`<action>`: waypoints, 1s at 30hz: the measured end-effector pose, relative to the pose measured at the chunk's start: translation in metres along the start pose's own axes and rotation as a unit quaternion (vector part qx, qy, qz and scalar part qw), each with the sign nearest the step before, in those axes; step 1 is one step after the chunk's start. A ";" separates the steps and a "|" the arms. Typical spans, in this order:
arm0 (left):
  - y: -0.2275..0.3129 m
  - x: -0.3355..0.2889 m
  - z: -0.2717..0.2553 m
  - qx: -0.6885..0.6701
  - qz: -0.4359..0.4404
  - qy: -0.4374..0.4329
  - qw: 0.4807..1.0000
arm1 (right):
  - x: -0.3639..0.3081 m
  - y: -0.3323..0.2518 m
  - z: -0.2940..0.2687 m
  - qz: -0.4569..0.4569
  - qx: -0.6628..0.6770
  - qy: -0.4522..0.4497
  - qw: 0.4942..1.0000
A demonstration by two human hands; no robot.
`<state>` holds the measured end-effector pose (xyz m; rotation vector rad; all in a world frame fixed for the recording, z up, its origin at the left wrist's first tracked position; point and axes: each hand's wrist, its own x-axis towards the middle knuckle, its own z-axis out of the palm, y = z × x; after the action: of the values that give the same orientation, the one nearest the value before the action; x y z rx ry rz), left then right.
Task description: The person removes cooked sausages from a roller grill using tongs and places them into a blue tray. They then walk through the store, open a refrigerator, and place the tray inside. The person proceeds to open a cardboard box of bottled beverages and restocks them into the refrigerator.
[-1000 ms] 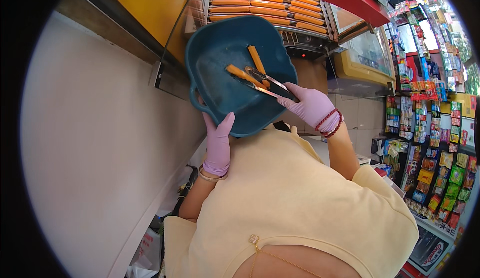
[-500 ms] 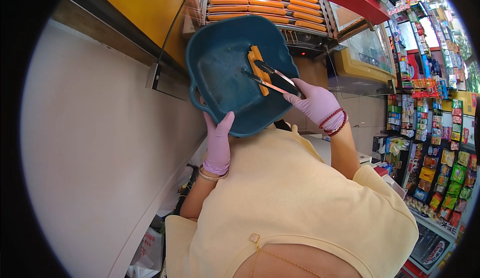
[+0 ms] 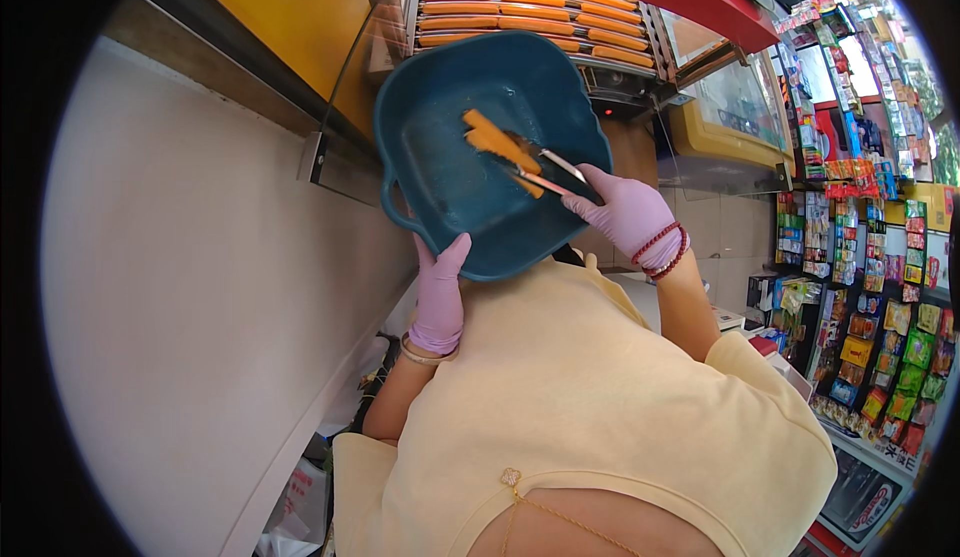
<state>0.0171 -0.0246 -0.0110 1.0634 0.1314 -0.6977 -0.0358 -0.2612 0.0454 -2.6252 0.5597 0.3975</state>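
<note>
Two sausages point(image 3: 500, 145) left in teal tub point(image 3: 440, 187); tongs point(image 3: 545, 172) clamp one. Right hand point(image 3: 625, 215) fingers squeeze tongs; left hand point(image 3: 438, 292) fingers grip tub rim. Roller grill point(image 3: 530, 17) mostly loaded.

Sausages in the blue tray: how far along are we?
The roller grill already carries rows of sausages. The left hand holds up the blue tray; the right hand works tongs at the two sausages still in the tray, the only ones left there.
</note>
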 end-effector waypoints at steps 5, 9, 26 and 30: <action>0.001 0.001 0.001 -0.035 -0.021 -0.013 0.999 | -0.008 -0.018 0.000 -0.058 0.057 -0.025 0.996; -0.001 0.003 -0.003 -0.065 -0.050 -0.026 0.996 | -0.011 -0.021 0.000 -0.060 0.045 -0.030 0.997; -0.007 0.006 -0.013 -0.115 -0.123 -0.029 0.985 | -0.007 -0.002 -0.008 -0.036 0.150 0.099 0.983; 0.000 -0.001 -0.011 -0.101 -0.105 0.018 0.989 | 0.047 0.028 -0.032 0.080 0.060 0.170 0.980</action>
<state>0.0188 -0.0148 -0.0163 0.8758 0.3428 -0.8358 -0.0013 -0.3139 0.0465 -2.5512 0.8804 -0.0433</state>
